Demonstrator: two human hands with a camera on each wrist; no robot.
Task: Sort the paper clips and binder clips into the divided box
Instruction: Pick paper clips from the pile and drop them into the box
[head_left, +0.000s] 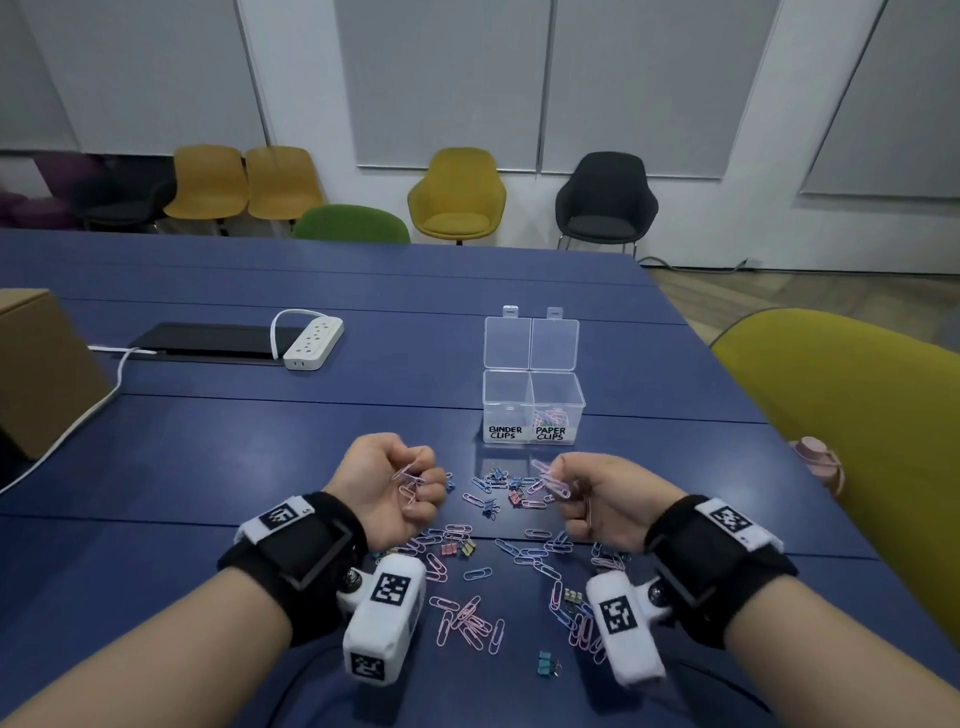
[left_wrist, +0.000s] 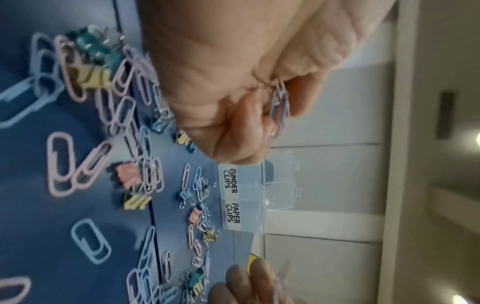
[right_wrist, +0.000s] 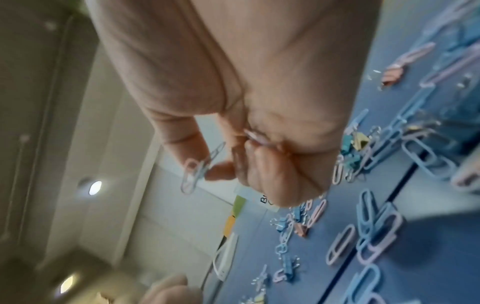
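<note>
Wrist-mounted white camera blocks with black square markers sit lowest in the head view, and just beyond them lies the scatter of pink and pale blue wire paper clips mixed with small coloured metal binder clips across the dark blue surface

Left hand is curled palm-up, its fingers closed around a small bunch of pink and blue paper clips; the left wrist view shows a few of these pinched between thumb and a finger, hanging loosely. Right hand is likewise curled, fingers gripping another bunch of pink and blue paper clips that stick out toward 10 o'clock

Clear plastic divided box with its hinged lid laid open stands at about 12 to 1 o'clock from both hands, well apart from the left and nearer the right. Its long side runs 9 to 3 o'clock, facing the person, with the "BINDER CLIPS" compartment toward 9 and the "PAPER CLIPS" compartment toward 3. Some pink clips already lie in the right-hand cell; the left-hand cell looks empty

By my reading both loads belong in the 3 o'clock cell, so the right hand has the shorter path, almost straight toward 12. Left hand would need to travel toward 1 o'clock, passing over the binder cell, where a dangling clip could drop early
</note>
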